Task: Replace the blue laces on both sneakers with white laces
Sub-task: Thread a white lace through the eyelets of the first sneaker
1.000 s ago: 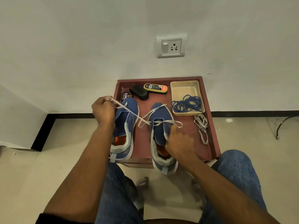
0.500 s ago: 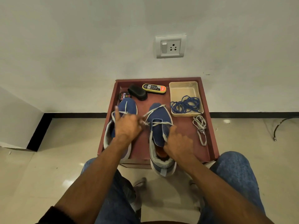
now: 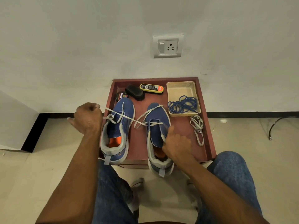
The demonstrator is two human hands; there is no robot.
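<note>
Two blue sneakers sit side by side on a dark red wooden tray [image 3: 208,126] on the floor, heels toward the person, toes toward the wall.

Left hand [image 3: 88,118]: fingers curled, pinching the end of a white lace [image 3: 123,116] and holding it out past the tray's left edge. The lace runs taut from that hand across the left sneaker [image 3: 119,126] to the eyelets of the right sneaker [image 3: 157,125]. The lace's other end loops loosely over the right sneaker's toe.

Right hand [image 3: 177,143]: fingers curled on the right side of the right sneaker's upper, near the eyelets, thumb raised. Gripping the shoe's edge.

The left sneaker has a white lace lying loosely across its upper; how it is threaded I cannot tell.

Blue laces [image 3: 183,105] lie coiled in a beige plastic tray [image 3: 181,85] at the wooden tray's far right corner. Another white lace [image 3: 198,128] lies bundled just in front of it. At the far left: a round polish tin [image 3: 121,96], a black applicator [image 3: 135,92], a yellow-rimmed polish bottle [image 3: 151,88] lying flat.

Wall socket [image 3: 168,46] above.
</note>
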